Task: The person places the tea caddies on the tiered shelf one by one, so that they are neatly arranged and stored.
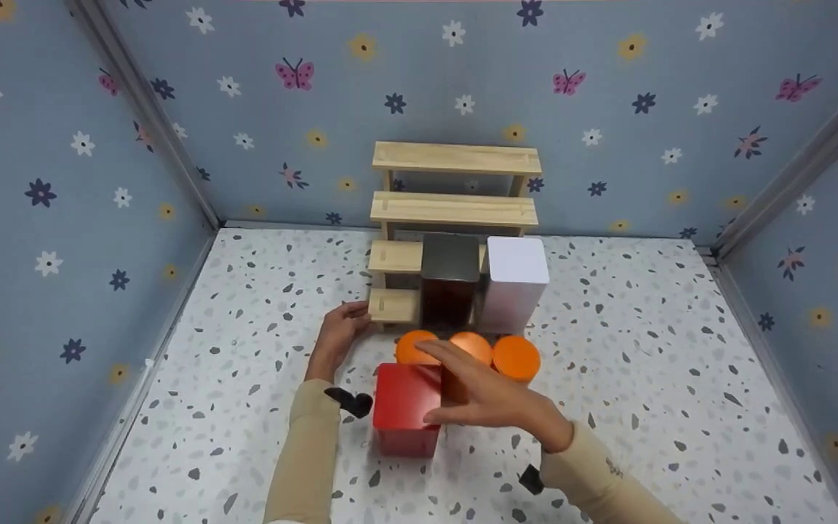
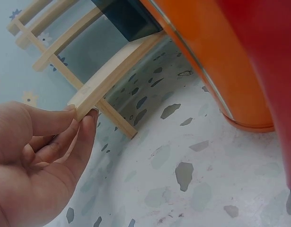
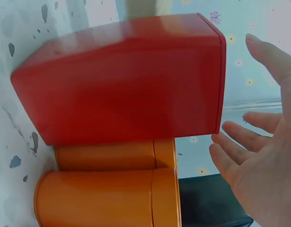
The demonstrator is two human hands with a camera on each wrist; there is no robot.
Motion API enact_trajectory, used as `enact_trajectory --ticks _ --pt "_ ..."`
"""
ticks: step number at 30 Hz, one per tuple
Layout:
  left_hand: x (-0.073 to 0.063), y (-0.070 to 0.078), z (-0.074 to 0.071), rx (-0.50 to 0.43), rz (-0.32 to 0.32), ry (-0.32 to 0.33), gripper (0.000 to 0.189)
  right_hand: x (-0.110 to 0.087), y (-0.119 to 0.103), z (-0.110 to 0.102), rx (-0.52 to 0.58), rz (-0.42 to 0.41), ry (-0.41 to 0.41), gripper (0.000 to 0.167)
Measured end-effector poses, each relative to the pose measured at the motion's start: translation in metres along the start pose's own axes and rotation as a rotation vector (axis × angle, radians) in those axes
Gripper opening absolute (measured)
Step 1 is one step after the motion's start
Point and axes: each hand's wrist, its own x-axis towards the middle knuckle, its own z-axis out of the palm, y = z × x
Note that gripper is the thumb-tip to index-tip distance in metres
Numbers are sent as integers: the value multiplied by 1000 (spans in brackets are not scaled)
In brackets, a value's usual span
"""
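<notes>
My left hand (image 1: 337, 336) pinches the left end of the lowest step of a wooden tiered shelf (image 1: 455, 207), thumb on top and fingers beneath in the left wrist view. A black box (image 1: 450, 258) and a white box (image 1: 517, 260) stand at that step, side by side. In front are orange round tins (image 1: 517, 358), lined up in a row. Nearest to me stands a tall red box (image 1: 408, 397). Over its top right edge hovers my right hand (image 1: 495, 393), thumb and fingers spread; the right wrist view (image 3: 263, 137) shows nothing in its grasp.
Blue flowered walls (image 1: 455, 80) enclose the speckled white surface (image 1: 637, 327) at the back and both sides. The shelf stands near the back wall, its upper steps bare. Dark straps (image 1: 350, 402) sit at the wrists.
</notes>
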Motion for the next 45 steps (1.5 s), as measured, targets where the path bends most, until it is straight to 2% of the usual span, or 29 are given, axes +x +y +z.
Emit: enact_trajectory --ticks 3,9,20,29,36,45 --pt "1 0 1 7 12 -4 39 -2 -1 3 -3 -7 -12 93" --pt "1 1 2 12 -4 7 37 -6 -1 9 1 9 -39 99" --pt "2 1 0 25 -24 11 38 -9 -4 18 -120 50 -37 101" --pt "1 2 0 36 -22 12 38 -9 -3 20 -132 38 2 96" --pt "-1 0 0 -14 10 3 39 -10 -3 22 -116 3 50 93" --pt "2 0 0 -11 -7 1 39 -11 0 27 -128 -18 81 88"
